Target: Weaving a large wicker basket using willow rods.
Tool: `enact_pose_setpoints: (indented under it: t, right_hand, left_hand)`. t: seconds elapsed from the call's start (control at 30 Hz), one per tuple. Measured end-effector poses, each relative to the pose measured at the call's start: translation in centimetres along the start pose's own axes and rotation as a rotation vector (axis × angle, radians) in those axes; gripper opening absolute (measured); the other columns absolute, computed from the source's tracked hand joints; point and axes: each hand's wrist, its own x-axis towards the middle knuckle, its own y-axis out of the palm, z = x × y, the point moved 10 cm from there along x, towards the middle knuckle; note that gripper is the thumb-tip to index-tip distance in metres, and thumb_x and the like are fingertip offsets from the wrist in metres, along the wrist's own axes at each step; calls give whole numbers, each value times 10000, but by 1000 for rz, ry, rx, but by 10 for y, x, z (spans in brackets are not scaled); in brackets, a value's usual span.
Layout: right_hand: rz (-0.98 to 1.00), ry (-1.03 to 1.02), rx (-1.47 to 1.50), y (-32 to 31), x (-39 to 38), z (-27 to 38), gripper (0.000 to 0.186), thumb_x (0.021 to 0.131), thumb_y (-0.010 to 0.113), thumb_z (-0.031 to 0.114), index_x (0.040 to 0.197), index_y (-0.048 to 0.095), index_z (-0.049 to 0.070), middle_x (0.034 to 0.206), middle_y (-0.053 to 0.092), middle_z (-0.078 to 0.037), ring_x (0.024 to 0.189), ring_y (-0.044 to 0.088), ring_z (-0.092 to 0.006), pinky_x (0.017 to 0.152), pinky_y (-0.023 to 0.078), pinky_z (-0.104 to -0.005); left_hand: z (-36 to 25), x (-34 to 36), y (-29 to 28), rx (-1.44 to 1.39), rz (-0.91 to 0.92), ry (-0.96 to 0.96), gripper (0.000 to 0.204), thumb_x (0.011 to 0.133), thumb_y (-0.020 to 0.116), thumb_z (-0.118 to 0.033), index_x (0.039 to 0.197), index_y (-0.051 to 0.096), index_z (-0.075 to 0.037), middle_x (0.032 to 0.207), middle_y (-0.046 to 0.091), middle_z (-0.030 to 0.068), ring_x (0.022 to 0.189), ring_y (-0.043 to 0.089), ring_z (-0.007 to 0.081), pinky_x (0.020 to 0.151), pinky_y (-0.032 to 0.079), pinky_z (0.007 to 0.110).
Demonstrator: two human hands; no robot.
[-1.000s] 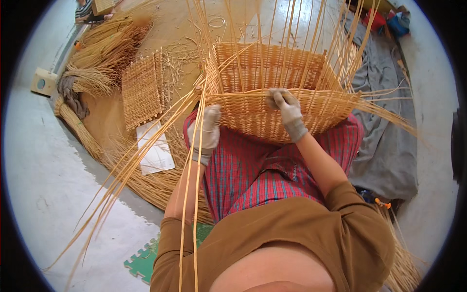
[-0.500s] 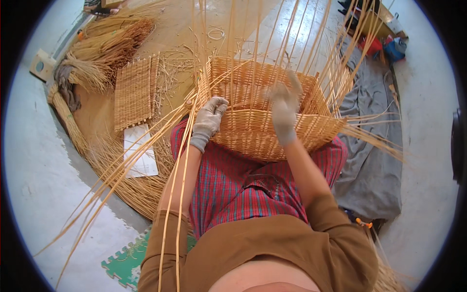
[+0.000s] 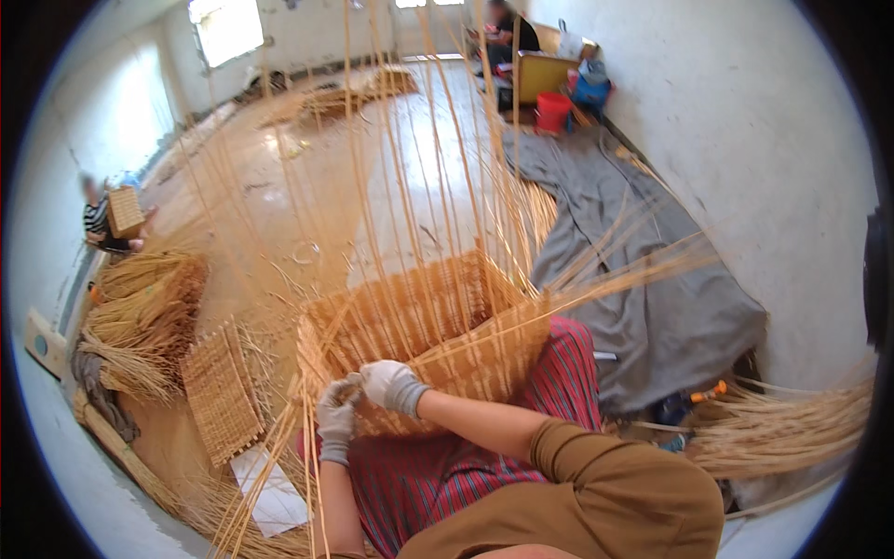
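Observation:
A rectangular wicker basket rests tilted on my lap, over red checked cloth. Long thin rods rise from its walls, and more rods stick out at its near left corner. My left hand, in a pale work glove, is closed on the basket at that corner. Right beside it, my gloved right hand has its fingers pinched together at the near rim; what lies between them is hidden. A slanting bunch of rods runs off to the right above the near wall.
Left on the floor lie a flat woven panel, rod bundles and a white sheet. Grey cloth spreads at right, with an orange-handled tool nearby. A red bucket stands farther back. Two people sit far off.
My right hand has come from above the basket's middle to the left corner, beside my left hand. The basket has turned, and the view has tilted up to show more room.

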Motion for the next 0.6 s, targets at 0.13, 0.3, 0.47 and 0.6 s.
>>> enact_pose_setpoints:
  t: [0.13, 0.3, 0.47, 0.6]
  right_hand:
    - [-45, -203, -134, -16, -1, 20, 210, 899, 534, 176, 972, 711, 89, 927, 730, -179, 809, 708, -354, 730, 573, -450]
    - [-273, 30, 74, -43, -60, -37, 427, 969, 523, 163, 1390, 512, 92, 1320, 592, -164, 1129, 619, -370, 899, 536, -445]
    - [-292, -100, 66, -32, -61, -4, 591, 932, 608, 159, 1496, 433, 127, 1416, 547, -121, 1265, 558, -316, 941, 528, -403]
    - [-283, -149, 66, -27, -64, -13, 601, 921, 621, 135, 1495, 441, 146, 1458, 525, -94, 1245, 582, -293, 903, 544, -372]
  left_hand:
    - [-76, -36, 5, 476, -222, 286, 445, 855, 675, -102, 1297, 625, -113, 1258, 654, 141, 1220, 564, 335, 1104, 412, 419]
    - [-54, -85, 84, 353, -306, 129, 715, 868, 675, -127, 1515, 382, -216, 1554, 317, 212, 1351, 437, 449, 1048, 480, 485]
    - [19, -157, 183, 581, 719, -141, 558, 915, 616, -242, 1452, 467, -263, 1269, 612, 203, 1097, 639, 407, 901, 526, 503]
    - [56, -171, 218, 783, 1012, -106, 431, 941, 589, -333, 1357, 584, -222, 1191, 668, 178, 1097, 652, 366, 911, 519, 481]
